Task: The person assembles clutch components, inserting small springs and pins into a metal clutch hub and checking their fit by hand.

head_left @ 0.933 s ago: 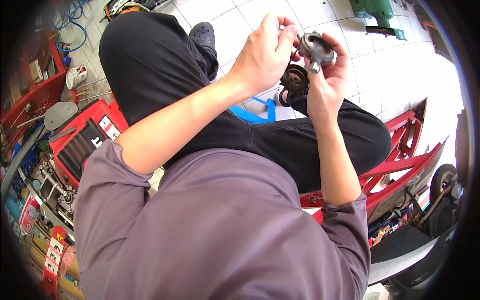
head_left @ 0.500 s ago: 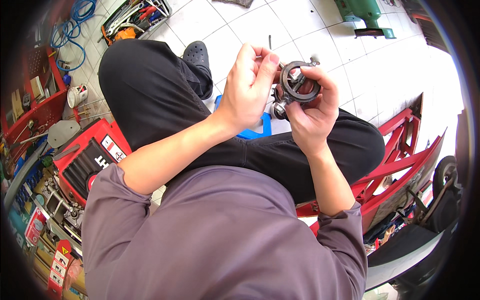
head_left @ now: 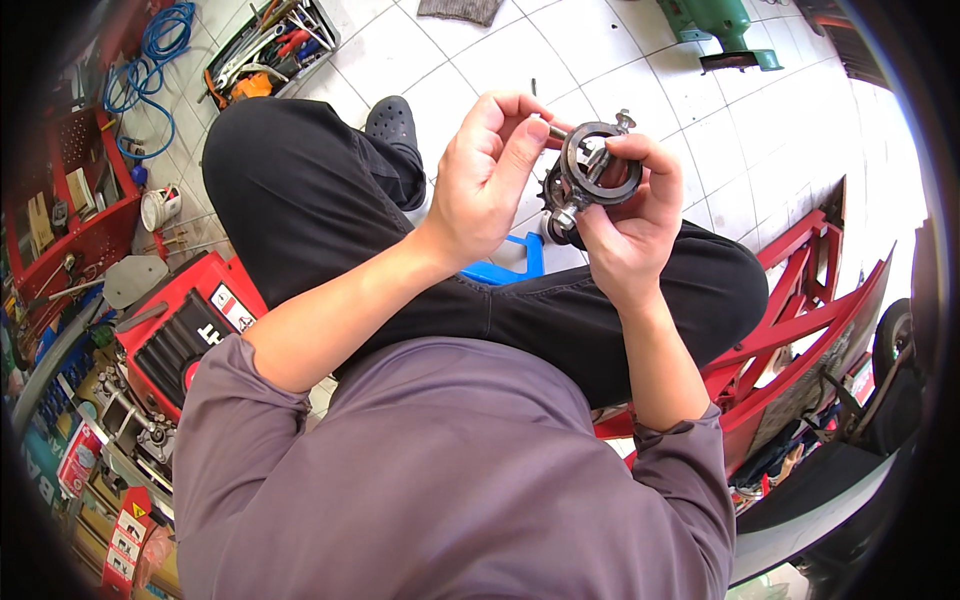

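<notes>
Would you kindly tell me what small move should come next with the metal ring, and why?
Perhaps the right hand should steady the dark metal ring while the left hand nudges the thin metal rod slightly: the right hand grips the ring, and the left appears to pinch the rod, whose far end lies close to the ring's edge.

close above the shirt [head_left: 450, 470], a head-worn fisheye looks down toward the left hand [head_left: 484, 178] and right hand [head_left: 632, 242].

Beyond the ring [head_left: 570, 166], the cloth [head_left: 460, 10] lies between the tool tray [head_left: 274, 52], left, and the machine [head_left: 732, 38], right.
</notes>
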The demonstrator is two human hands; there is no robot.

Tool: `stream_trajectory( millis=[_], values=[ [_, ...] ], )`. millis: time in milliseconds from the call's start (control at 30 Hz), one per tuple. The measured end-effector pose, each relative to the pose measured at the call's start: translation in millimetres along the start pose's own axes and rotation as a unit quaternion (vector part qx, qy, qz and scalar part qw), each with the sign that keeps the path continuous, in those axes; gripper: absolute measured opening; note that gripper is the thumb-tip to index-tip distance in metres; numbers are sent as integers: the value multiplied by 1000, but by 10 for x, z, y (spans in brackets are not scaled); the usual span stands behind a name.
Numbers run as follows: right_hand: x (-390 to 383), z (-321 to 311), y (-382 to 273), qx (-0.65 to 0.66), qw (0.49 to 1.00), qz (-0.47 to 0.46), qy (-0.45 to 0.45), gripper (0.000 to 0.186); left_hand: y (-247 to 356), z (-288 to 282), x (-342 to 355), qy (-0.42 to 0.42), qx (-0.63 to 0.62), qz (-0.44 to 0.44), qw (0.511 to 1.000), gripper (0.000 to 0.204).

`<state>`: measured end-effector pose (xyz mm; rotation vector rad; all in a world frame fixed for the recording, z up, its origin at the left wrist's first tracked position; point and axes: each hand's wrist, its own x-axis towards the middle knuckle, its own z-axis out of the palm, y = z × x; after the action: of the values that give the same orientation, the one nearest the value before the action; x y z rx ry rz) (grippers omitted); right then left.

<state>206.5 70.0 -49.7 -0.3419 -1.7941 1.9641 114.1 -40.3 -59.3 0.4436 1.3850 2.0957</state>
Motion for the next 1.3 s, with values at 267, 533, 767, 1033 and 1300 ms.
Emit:
stream_trajectory(
  millis=[267, 533, 767, 1033, 1300],
  values=[
    [-9, -20, -32, 7, 1000, -2, 0, 52, 62, -105, 11, -20, 61, -24, 998, 20],
    [3, -64, -55, 0, 1000, -12, -10, 49, 127, -162, 40, -44, 89, 20, 995, 27],
    [-11, -25, -53, 36, 999, 6, -2, 49, 93, -36, -40, -75, -71, -15, 995, 39],
    [13, 15, -82, -59, 996, -64, -2, 44, 71, 3, -112, -106, 12, 9, 994, 41],
    [101, -42, -205, -308, 935, -174, -18, 45, 107, -40, -62, -79, -28, 3, 996, 36]
  ],
)
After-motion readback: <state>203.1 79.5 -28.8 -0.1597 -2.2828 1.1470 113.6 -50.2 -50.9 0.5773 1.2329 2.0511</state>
